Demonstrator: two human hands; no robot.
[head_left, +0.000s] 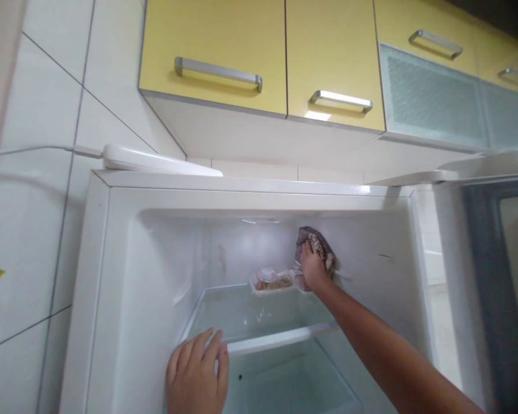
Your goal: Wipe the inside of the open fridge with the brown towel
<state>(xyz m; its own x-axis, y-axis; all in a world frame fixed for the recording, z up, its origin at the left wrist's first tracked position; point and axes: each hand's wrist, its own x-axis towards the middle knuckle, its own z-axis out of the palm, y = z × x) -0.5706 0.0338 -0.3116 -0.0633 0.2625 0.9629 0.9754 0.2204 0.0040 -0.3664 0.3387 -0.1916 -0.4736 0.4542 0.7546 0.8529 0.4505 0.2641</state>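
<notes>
My right hand reaches deep into the fridge and presses a folded, patterned grey-brown cloth against the inner wall near the back right corner. Below that hand, at the back of the upper glass shelf, sits a clear plastic container with some food in it. A second container is partly hidden behind my right wrist. At the left, my left hand is open, its fingers stretched out by the shelf's white front edge. Whether it touches that edge I cannot tell.
The fridge's side wall rises at the left, and its door stands open at the right. A white device with a cable lies on the fridge top. Yellow cabinets hang above. A lower glass shelf has a small dark speck.
</notes>
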